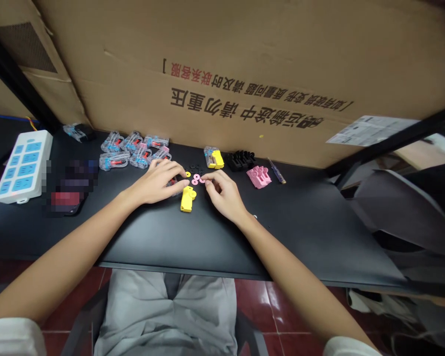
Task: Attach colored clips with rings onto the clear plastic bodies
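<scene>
My left hand (159, 184) rests low over the black table with thumb and fingers apart, holding nothing that I can see. By its fingertips lies a small yellow ring (188, 174). My right hand (225, 195) has bent fingers, with thumb and index fingertips close together at a pink ring (202, 180). Two more pink rings, one of them a flat pink washer (195, 182), lie between the hands. Just below them is a yellow plastic housing (187, 200) with a round lobe. Something clear is partly hidden under my left hand.
Several clear plastic devices (114, 161) lie at the back left. Behind my right hand are a yellow-and-clear device (214, 157), black parts (240, 160), pink parts (259, 176) and a screwdriver (277, 171). A power strip (23, 165) and phone (74, 190) lie left. A cardboard sheet (133, 89) stands behind.
</scene>
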Demonstrator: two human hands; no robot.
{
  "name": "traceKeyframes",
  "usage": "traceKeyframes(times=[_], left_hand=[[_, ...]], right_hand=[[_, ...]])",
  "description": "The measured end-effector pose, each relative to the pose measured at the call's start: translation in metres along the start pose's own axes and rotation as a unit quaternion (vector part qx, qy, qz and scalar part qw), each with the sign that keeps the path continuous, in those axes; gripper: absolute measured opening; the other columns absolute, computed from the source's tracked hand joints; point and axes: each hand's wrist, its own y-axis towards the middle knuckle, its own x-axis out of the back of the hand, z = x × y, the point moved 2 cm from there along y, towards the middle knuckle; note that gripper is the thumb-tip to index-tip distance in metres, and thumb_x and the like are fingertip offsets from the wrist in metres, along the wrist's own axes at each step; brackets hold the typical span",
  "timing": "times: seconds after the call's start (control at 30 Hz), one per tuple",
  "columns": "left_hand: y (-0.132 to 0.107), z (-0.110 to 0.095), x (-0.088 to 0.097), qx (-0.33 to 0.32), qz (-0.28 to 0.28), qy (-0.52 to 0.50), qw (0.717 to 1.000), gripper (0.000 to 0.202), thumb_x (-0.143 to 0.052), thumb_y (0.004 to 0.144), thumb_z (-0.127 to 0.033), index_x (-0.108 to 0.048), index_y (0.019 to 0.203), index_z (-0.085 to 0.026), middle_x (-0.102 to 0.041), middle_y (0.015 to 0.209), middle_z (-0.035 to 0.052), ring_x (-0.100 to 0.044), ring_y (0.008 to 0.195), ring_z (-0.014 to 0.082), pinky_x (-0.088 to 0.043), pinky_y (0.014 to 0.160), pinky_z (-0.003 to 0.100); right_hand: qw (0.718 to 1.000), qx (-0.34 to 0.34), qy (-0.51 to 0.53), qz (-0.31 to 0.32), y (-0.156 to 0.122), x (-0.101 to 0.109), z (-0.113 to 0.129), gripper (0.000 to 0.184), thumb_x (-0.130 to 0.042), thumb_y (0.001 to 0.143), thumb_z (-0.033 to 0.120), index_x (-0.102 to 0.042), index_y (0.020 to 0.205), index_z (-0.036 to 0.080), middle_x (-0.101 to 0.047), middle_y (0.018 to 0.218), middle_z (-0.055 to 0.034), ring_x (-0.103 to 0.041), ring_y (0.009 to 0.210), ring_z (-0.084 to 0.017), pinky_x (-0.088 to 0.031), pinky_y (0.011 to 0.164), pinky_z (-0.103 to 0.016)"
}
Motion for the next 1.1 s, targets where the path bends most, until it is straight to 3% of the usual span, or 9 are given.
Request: traceKeyframes(times=[0.13, 0.2, 0.3, 0.43, 0.53, 0.83, 1.1], left_hand=[[0.000, 0.001, -0.004, -0.028, 0.004, 0.020, 0.999, 0.034, -0.057, 0.106, -0.053, -0.073, 0.116, -0.024, -0.077, 0.119, 0.0049, -0.065, 0.117, 0.0265, -0.026, 0.121, 0.050], [-0.001, 0.000, -0.004, -0.035, 0.007, 0.027, 0.999, 0.034, -0.060, 0.103, -0.052, -0.074, 0.115, -0.024, -0.078, 0.114, 0.0047, -0.065, 0.113, 0.0265, -0.027, 0.120, 0.050], [-0.002, -0.004, -0.003, -0.037, 0.014, 0.027, 0.999, 0.038, -0.063, 0.101, -0.056, -0.074, 0.118, -0.024, -0.078, 0.114, 0.0054, -0.065, 0.114, 0.0277, -0.027, 0.121, 0.052], [-0.004, -0.009, -0.001, -0.056, 0.037, 0.032, 0.997, 0.062, -0.077, 0.085, -0.070, -0.073, 0.127, -0.026, -0.076, 0.123, 0.0078, -0.062, 0.122, 0.0325, -0.025, 0.124, 0.055], [-0.005, -0.013, 0.000, -0.076, 0.054, 0.035, 0.995, 0.064, -0.083, 0.078, -0.071, -0.074, 0.124, -0.026, -0.075, 0.121, 0.0078, -0.062, 0.121, 0.0328, -0.025, 0.124, 0.055], [-0.005, -0.016, 0.002, -0.082, 0.079, 0.007, 0.993, 0.056, -0.085, 0.079, -0.060, -0.071, 0.120, -0.024, -0.075, 0.112, 0.0057, -0.068, 0.108, 0.0281, -0.029, 0.123, 0.052], [-0.006, -0.010, 0.002, -0.068, 0.077, 0.008, 0.995, 0.056, -0.084, 0.081, -0.059, -0.070, 0.122, -0.024, -0.075, 0.116, 0.0054, -0.071, 0.110, 0.0272, -0.021, 0.128, 0.055]], right_hand=[[0.988, 0.070, -0.130, 0.050, 0.007, -0.005, 0.005, 0.037, -0.048, 0.110, 0.022, -0.072, 0.139, 0.022, -0.069, 0.142, -0.0130, -0.058, 0.124, -0.033, -0.048, 0.109, -0.052], [0.976, 0.073, -0.179, 0.098, 0.009, -0.010, 0.004, 0.044, -0.047, 0.110, 0.021, -0.067, 0.150, 0.024, -0.060, 0.158, -0.0130, -0.053, 0.132, -0.037, -0.047, 0.109, -0.056], [0.965, 0.074, -0.211, 0.134, 0.010, -0.016, -0.001, 0.047, -0.047, 0.110, 0.019, -0.066, 0.153, 0.027, -0.053, 0.166, -0.0116, -0.051, 0.134, -0.040, -0.047, 0.106, -0.059], [0.969, 0.116, -0.185, 0.118, 0.009, -0.015, -0.004, 0.041, -0.052, 0.110, 0.021, -0.073, 0.144, 0.030, -0.064, 0.157, -0.0086, -0.052, 0.129, -0.039, -0.045, 0.104, -0.059], [0.971, 0.142, -0.146, 0.125, 0.010, -0.013, -0.002, 0.036, -0.055, 0.111, 0.027, -0.075, 0.142, 0.030, -0.074, 0.144, -0.0086, -0.054, 0.123, -0.038, -0.046, 0.103, -0.059], [0.980, 0.138, -0.088, 0.114, 0.012, -0.013, -0.003, 0.023, -0.064, 0.108, 0.032, -0.084, 0.120, 0.028, -0.083, 0.122, -0.0103, -0.061, 0.111, -0.035, -0.049, 0.098, -0.056], [0.988, 0.119, -0.030, 0.094, 0.013, -0.013, -0.001, 0.014, -0.068, 0.104, 0.026, -0.080, 0.113, 0.028, -0.082, 0.104, -0.0063, -0.065, 0.100, -0.030, -0.052, 0.093, -0.048]])
